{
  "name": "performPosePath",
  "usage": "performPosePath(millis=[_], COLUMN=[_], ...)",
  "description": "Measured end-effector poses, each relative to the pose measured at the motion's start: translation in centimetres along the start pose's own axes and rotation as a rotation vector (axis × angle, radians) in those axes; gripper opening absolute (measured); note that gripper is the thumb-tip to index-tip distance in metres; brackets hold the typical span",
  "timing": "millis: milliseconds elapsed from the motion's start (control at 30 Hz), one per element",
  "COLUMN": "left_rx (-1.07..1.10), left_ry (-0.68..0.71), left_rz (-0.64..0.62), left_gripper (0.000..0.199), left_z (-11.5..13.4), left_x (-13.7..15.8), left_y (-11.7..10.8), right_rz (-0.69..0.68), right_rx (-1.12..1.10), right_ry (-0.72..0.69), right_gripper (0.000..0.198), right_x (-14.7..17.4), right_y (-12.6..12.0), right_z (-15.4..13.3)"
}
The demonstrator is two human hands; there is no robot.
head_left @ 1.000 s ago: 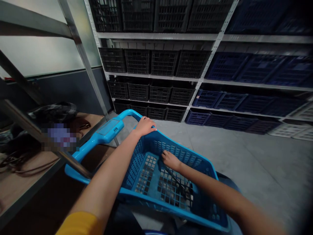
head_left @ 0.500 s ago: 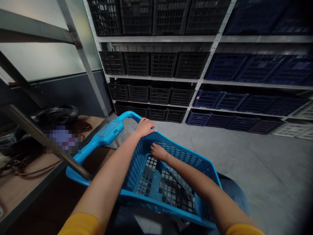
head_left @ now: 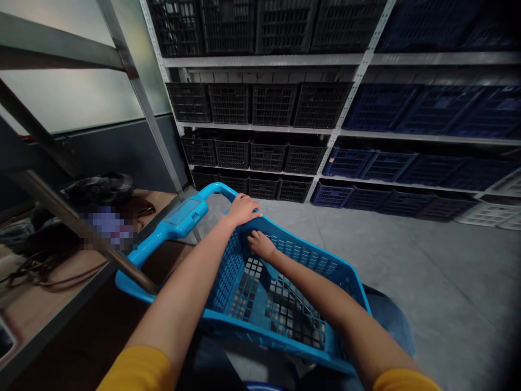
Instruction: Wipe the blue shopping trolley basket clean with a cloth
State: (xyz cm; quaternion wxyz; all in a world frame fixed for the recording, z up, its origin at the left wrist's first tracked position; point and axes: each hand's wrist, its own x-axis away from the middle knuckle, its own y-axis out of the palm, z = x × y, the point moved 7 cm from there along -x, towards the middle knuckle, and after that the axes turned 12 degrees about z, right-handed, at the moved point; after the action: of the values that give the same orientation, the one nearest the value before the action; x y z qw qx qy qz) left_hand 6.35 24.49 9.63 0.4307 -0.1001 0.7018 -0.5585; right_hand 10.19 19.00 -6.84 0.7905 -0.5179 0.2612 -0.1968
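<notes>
A blue plastic shopping cart basket [head_left: 256, 327] with mesh walls and a grid bottom is in front of me. Its thick blue handle [head_left: 185, 217] extends to the left. My left hand [head_left: 244, 210] grips the far rim near the handle corner, fingers draped over the edge. Inside the basket, my right hand [head_left: 261, 245] is close to the far wall, just below the left one. Its fingers are curled, and anything between them is hidden. Through the grid bottom I see light and dark patches.
A white metal rack [head_left: 264, 61] holds rows of black crates [head_left: 230, 103] and blue crates [head_left: 378, 108]. White crates [head_left: 480, 213] stand low at the right. At left are a wooden shelf [head_left: 152, 201] with bags and cords, and metal posts [head_left: 140, 92]. Grey floor [head_left: 419, 255] lies beyond the basket.
My right hand has shifted slightly up and left along the inside of the basket wall. The left hand keeps its place on the rim, and the view has moved a little.
</notes>
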Motion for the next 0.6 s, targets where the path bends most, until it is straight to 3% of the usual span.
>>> performPosePath(millis=[200,267,367,500,533,600], left_rx=[0.011,0.013,0.019,0.029,0.029,0.026], left_ry=[-0.004,0.000,-0.001,-0.004,-0.005,-0.003], left_rz=[-0.007,-0.012,-0.012,0.003,0.002,-0.009], left_gripper=[0.025,0.026,0.026,0.026,0.026,0.027], left_z=[0.0,-0.1,-0.1,0.0,0.0,0.1], left_x=[-0.1,-0.1,-0.1,0.0,0.0,0.1], left_y=[0.0,0.1,0.2,-0.1,-0.1,-0.2], right_rz=[-0.146,-0.178,-0.132,0.128,0.165,0.106], right_rx=[-0.080,-0.090,-0.099,-0.014,-0.002,-0.020], right_ry=[0.095,0.080,0.060,0.160,0.174,0.153], right_gripper=[0.021,0.019,0.017,0.027,0.028,0.026], right_x=[3.6,4.8,4.3,2.4,2.6,4.0], right_y=[4.3,4.6,2.2,-3.2,-3.7,-2.5], right_z=[-2.9,-3.2,-1.4,2.6,2.7,1.5])
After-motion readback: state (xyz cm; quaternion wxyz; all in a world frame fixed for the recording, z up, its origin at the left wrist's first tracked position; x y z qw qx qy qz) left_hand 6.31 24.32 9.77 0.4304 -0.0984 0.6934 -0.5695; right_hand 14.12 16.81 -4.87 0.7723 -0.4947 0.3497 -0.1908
